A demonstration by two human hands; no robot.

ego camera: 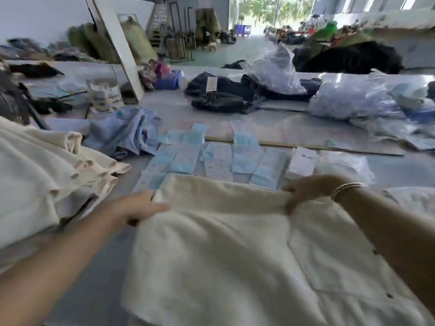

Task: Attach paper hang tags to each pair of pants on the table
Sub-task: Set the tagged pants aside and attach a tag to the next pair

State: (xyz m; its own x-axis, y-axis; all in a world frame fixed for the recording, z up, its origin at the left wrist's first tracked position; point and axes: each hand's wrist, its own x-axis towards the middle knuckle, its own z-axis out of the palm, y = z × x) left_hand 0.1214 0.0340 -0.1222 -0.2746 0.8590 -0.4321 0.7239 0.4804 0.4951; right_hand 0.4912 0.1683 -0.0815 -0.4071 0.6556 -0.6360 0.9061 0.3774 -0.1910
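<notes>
Wide grey worktable [179, 114] here, glossy and crowded, in a big open workshop hall; the far doorway [270, 12] is bright with green trees outside. Front and centre lies a cream woven pair of pants [223, 243], spread flat on the near edge of the table. The left hand [141, 208] grips its far left corner, fingers curled into the cloth. The right hand [306, 191], a silver bangle [346, 188] on the wrist, pinches the far edge on the other side.

Just beyond that edge, rows of pale blue and white paper hang tags [211, 158] are laid out flat, with a small white box [301, 163] at their right end. To the left, a stack of folded cream pants [47, 165]; behind it, crumpled light blue cloth [127, 132]. Further back, a heap of dark navy garments [223, 95], and clear plastic bags [353, 100] piled to the right. A white slanted beam [117, 48] leans up at the left.
</notes>
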